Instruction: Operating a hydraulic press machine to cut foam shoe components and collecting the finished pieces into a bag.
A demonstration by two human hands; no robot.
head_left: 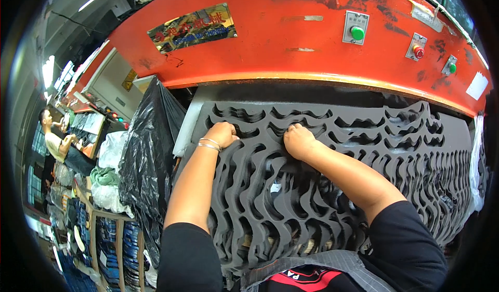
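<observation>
A thick dark grey foam sheet [452,128], punched through with rows of wavy, crescent-shaped openings, lies in front of me, apparently in a stack. My left hand [222,134], with two thin bangles at the wrist, is closed at an opening near the sheet's far left corner. Farther right, my right hand [300,140] is closed at the rim of another opening, fingers curled downward. Both hands seem to grip the foam's cut edges, though the fingertips are partly hidden. Through a gap below the right hand shows a small pale piece [275,187].
An orange-red machine [291,48] spans the far side, with green buttons [357,32] and a red button [418,52]. Black plastic sheeting [150,146] hangs at left, beside a wooden rack [117,216] of blue items. Another person [60,144] works farther left. Clear plastic [475,162] hangs at right.
</observation>
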